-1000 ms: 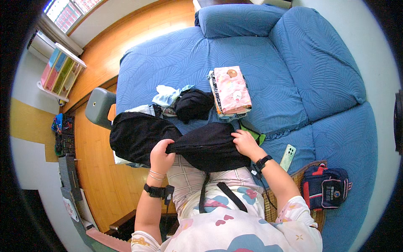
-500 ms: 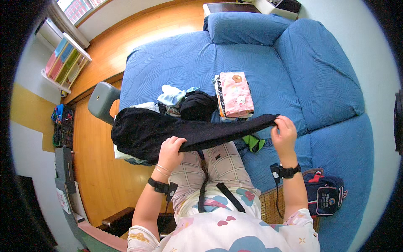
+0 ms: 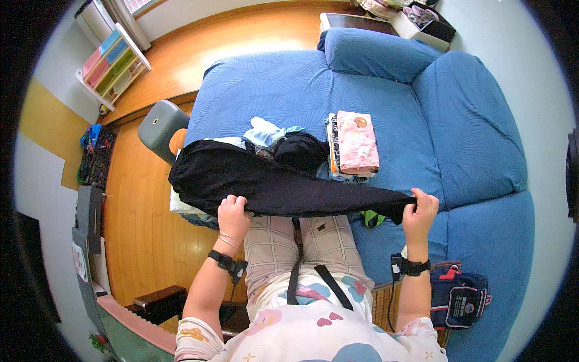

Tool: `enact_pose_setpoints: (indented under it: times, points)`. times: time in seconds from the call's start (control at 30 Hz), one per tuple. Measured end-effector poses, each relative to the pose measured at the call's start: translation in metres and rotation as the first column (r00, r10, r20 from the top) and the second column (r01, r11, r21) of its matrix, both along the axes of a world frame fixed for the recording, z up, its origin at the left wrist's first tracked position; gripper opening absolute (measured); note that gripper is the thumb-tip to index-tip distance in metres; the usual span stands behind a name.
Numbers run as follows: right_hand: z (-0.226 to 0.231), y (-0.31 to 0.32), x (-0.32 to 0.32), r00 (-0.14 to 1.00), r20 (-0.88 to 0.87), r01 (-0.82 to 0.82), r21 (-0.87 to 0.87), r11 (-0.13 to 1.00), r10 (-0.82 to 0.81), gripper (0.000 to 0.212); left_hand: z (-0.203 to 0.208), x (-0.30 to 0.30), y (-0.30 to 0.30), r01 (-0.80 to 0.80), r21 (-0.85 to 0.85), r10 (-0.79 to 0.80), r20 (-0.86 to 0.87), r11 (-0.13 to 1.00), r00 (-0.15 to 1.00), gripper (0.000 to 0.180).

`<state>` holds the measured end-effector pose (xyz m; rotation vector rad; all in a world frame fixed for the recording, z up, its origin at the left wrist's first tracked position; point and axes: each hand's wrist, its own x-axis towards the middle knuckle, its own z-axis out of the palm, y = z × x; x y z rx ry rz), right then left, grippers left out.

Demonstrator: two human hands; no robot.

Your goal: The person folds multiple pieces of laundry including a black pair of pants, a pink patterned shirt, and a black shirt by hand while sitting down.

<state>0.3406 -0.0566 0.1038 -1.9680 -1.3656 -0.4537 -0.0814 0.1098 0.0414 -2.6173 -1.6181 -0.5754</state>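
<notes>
A long pair of black trousers (image 3: 271, 184) is stretched sideways over my lap, broad at the left and tapering to the right. My left hand (image 3: 233, 218) is closed on the lower edge near the middle. At the narrow right end, my right hand (image 3: 421, 211) pinches the fabric. Behind the trousers lies a loose heap of clothes with a light blue piece (image 3: 263, 133) and a rounded black piece (image 3: 301, 151). To its right stands a stack of folded clothes (image 3: 357, 143), a pink one on top. A green and black item (image 3: 373, 219) is partly hidden under the right end.
All this lies on a blue covered sofa (image 3: 259, 81). A grey stool-like object (image 3: 161, 130) stands at the sofa's left side. A dark blue backpack (image 3: 461, 301) sits to my right. A drawer unit (image 3: 114, 63) stands far left on the wooden floor.
My right hand has moved slightly right and down, and the right end of the trousers hangs wider, covering more of the green item. The view has shifted a little.
</notes>
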Motion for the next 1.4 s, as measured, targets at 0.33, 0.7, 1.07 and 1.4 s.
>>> enact_pose_setpoints:
  times: [0.33, 0.7, 1.07, 1.4]
  points:
    - [0.01, -0.001, 0.006, 0.994, 0.106, 0.022, -0.008, 1.0, -0.021, 0.014, -0.007, -0.029, 0.005, -0.393, -0.164, 0.401, 0.018, 0.905, 0.916, 0.037]
    - [-0.004, 0.003, 0.008, 0.995, 0.074, 0.071, -0.047, 0.996, -0.068, 0.01, -0.012, -0.062, 0.016, -0.281, -0.031, 0.249, 0.562, 0.959, 0.789, 0.016]
    - [-0.01, 0.003, -0.002, 0.998, 0.054, -0.049, 0.148, 0.988, 0.041, 0.014, 0.018, -0.08, 0.057, -0.21, 0.102, 0.092, 0.661, 0.972, 0.745, 0.024]
    - [-0.088, -0.077, -0.019, 0.975, -0.198, 0.052, -0.242, 0.969, -0.102, 0.01, -0.038, -0.106, -0.044, -0.176, -0.381, 0.219, 0.073, 0.908, 0.973, 0.021]
